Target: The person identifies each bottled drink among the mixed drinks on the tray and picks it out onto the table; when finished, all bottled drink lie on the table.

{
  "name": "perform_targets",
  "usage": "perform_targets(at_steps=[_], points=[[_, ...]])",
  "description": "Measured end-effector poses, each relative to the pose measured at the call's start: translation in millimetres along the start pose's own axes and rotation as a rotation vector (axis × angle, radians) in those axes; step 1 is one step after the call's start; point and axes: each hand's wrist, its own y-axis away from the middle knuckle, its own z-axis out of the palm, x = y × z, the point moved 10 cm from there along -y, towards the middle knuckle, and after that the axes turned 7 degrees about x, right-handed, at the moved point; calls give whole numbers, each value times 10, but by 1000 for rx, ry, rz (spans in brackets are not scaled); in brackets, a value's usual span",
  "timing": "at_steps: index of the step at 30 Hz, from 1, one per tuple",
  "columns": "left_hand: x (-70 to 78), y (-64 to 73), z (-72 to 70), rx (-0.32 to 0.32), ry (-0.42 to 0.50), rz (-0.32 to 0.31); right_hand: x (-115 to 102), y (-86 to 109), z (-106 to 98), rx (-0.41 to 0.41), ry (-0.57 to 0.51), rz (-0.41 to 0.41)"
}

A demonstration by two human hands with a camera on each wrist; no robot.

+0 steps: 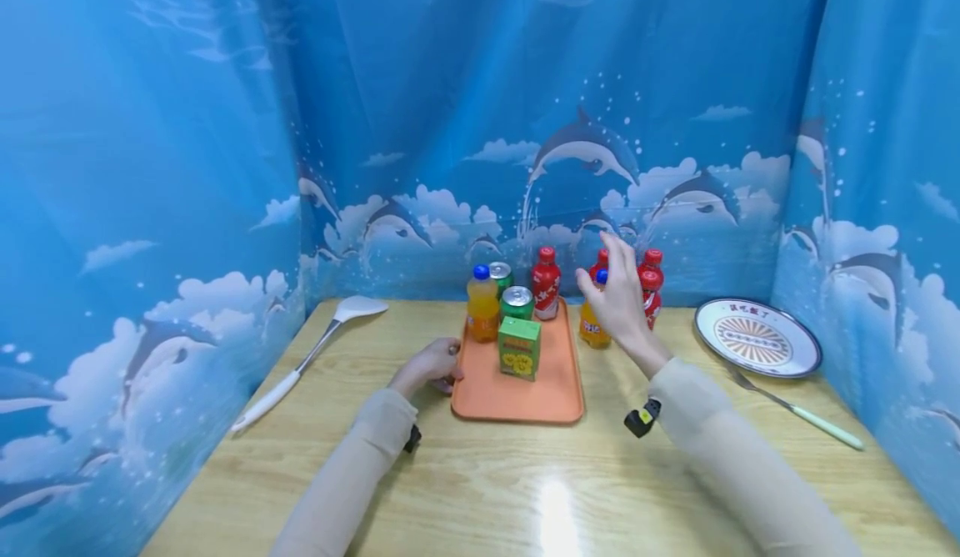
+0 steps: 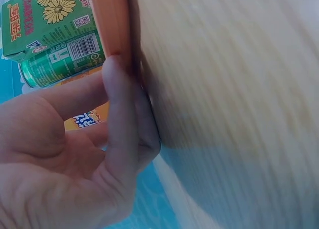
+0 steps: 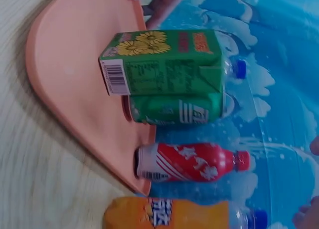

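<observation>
My left hand (image 1: 431, 367) holds the left edge of an orange tray (image 1: 480, 403), fingertips at its rim (image 2: 117, 34). On the tray stand a green drink carton (image 1: 519, 358) with yellow flowers, two green cans (image 1: 517, 302), an orange soda bottle (image 1: 483, 307) with a blue cap and a red bottle (image 1: 546, 283). My right hand (image 1: 621, 303) is beside a second orange soda bottle (image 1: 592, 330), right of the tray, with thumb and fingers spread apart. It partly hides that bottle; in the right wrist view its fingertips (image 3: 308, 219) show near the blue cap.
Several red bottles (image 1: 651, 294) stand behind the right hand. At the right lie a patterned plate (image 1: 757, 338) and a fork (image 1: 817, 421) with a pale green handle. A long white-handled spatula (image 1: 273, 394) lies at the left. Blue dolphin curtains (image 1: 450, 123) surround the wooden table.
</observation>
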Motion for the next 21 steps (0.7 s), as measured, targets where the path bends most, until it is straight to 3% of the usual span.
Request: perform_targets(at_steps=[4,11,21], points=[[-10,-1,3,4,-10,-5,-10,11,267,-80,-19,20],[-7,5,24,-7,-7,-7,162,49,676,-193,-36,116],[-7,6,22,-11,20,-1,387,93,1081,-314,-1,259]])
